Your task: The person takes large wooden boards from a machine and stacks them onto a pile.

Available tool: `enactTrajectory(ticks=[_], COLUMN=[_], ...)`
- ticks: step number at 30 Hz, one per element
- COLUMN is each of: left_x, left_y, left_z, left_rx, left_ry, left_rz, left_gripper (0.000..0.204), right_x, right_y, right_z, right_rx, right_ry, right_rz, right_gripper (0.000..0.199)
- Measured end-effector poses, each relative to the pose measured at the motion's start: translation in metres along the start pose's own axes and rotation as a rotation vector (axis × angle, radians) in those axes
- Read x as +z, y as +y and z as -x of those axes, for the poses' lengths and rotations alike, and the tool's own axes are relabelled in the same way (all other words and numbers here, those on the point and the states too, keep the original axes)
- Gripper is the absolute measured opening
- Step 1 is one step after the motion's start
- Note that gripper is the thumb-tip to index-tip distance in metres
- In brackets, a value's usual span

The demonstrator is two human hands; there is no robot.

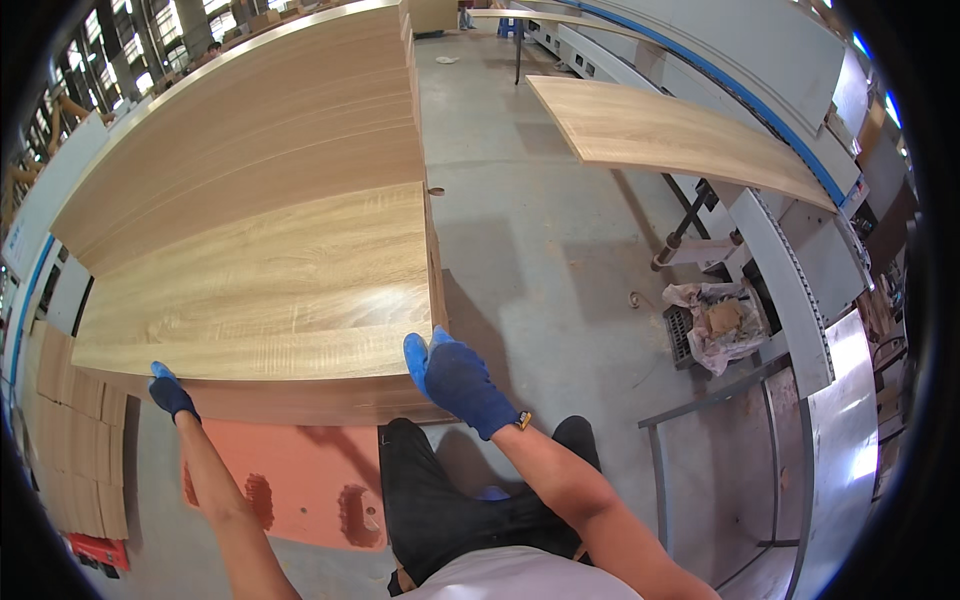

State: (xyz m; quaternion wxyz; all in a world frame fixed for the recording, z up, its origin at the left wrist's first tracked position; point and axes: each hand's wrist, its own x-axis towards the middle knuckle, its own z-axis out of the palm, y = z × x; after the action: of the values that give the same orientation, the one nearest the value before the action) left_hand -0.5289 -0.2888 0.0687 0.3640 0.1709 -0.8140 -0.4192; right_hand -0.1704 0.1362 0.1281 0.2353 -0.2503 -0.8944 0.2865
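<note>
A wide, light wood-grain board (260, 275) lies flat on top of a stack of like boards in front of me. My left hand (172, 390), in a dark blue glove with lighter blue fingertips, is closed over the board's near edge toward its left end. At the near right corner, my right hand (455, 380) grips the same board, in a matching glove. Its blue thumb and finger rest at the top edge; the other fingers are partly hidden along the side. An orange-pink platform (300, 480) with ragged holes shows below the stack.
Taller stacked boards (250, 130) rise just behind. Across the aisle, another wood-grain board (690, 135) rests on a machine line with a blue edge strip. A crate with plastic wrapping (722, 322) and a metal frame (655, 470) stand at right. Narrow panels (80, 440) are stacked at left.
</note>
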Motion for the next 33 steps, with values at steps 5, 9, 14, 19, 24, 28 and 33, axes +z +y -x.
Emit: enactTrajectory(ticks=[5,9,14,19,24,28,33], left_x=[-0.002,-0.022,-0.022,-0.06,-0.071,-0.094,-0.124], left_y=[0.007,0.038,0.197,0.333,0.426,0.443,0.416], left_z=[-0.001,0.017,0.202,0.391,0.486,0.527,0.507], left_rx=[-0.031,0.559,0.588,0.382,-0.456,-0.758,-0.73], left_ry=[-0.095,0.122,-0.523,-1.335,-2.194,-2.251,-2.243], left_rz=[-0.22,-0.798,0.304,0.908,0.937,1.158,1.138], left_gripper=[0.055,0.04,0.026,0.023,0.043,0.047,0.046], right_x=[0.001,0.009,-0.036,-0.094,-0.177,-0.225,-0.25], right_y=[-0.001,0.016,0.077,0.137,0.157,0.164,0.158], right_z=[0.0,0.002,0.017,0.058,0.088,0.108,0.122], right_rx=[0.064,0.03,0.406,0.461,0.364,0.222,0.217], right_ry=[0.008,-0.055,-0.272,0.147,0.454,0.573,0.748], right_rz=[0.003,-0.249,-1.383,-1.683,-1.72,-1.707,-1.739], right_gripper=[0.046,0.05,0.049,0.047,0.047,0.047,0.05])
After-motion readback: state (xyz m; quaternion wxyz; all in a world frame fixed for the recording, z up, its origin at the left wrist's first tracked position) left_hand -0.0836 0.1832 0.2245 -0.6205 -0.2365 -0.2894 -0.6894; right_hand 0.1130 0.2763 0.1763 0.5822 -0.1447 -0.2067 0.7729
